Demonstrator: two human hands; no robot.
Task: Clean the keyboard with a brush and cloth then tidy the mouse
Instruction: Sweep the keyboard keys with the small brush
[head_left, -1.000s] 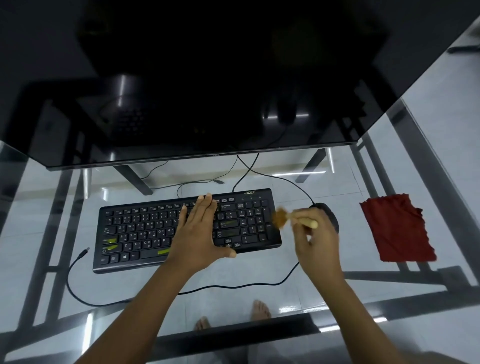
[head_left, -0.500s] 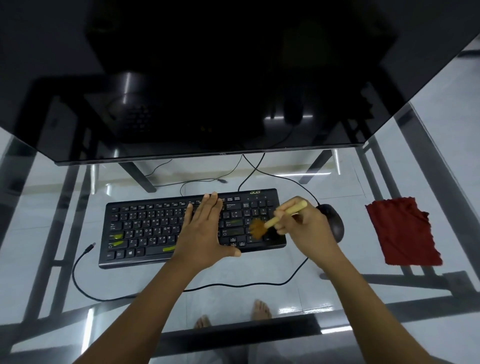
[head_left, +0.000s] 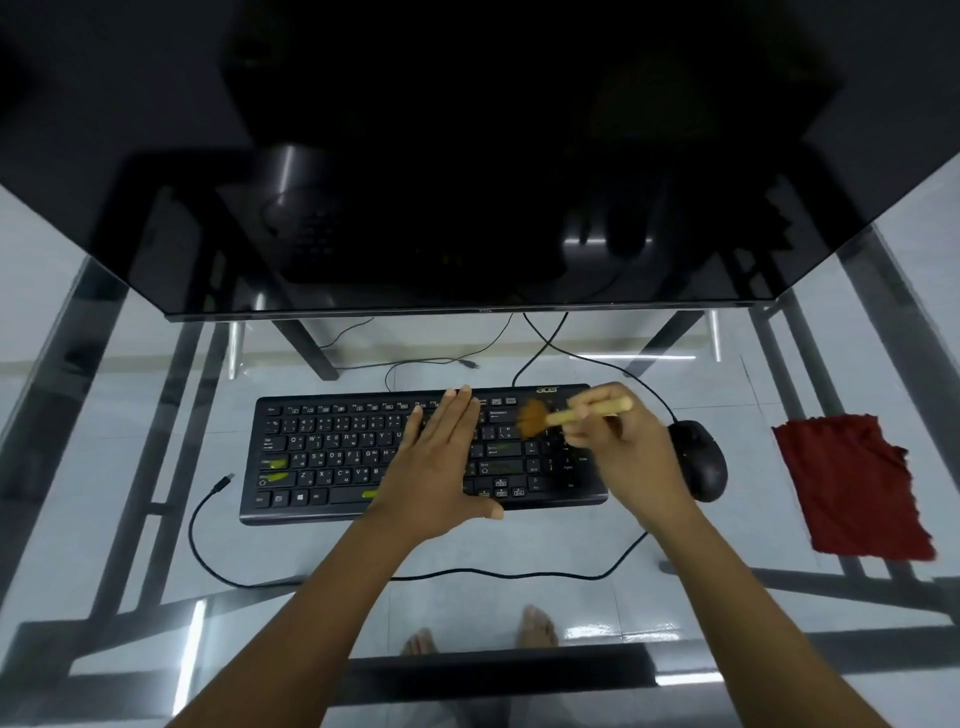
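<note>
A black keyboard (head_left: 332, 457) lies on the glass desk (head_left: 519, 545) below the monitor. My left hand (head_left: 436, 467) rests flat on its middle keys with straight fingers. My right hand (head_left: 618, 447) grips a small wooden-handled brush (head_left: 571, 414), whose brown bristles touch the keys at the keyboard's upper right. A black mouse (head_left: 698, 460) sits just right of the keyboard, partly behind my right hand. A red cloth (head_left: 852, 483) lies flat further right.
A large dark monitor (head_left: 467, 156) overhangs the back of the desk. The keyboard's loose cable with its USB plug (head_left: 226, 480) loops along the front of the desk. The desk's metal frame and my bare feet show through the glass.
My right hand swept the brush from off the keyboard's right edge onto its right-hand keys, then up toward the top row. My left hand stayed pressed on the keyboard.
</note>
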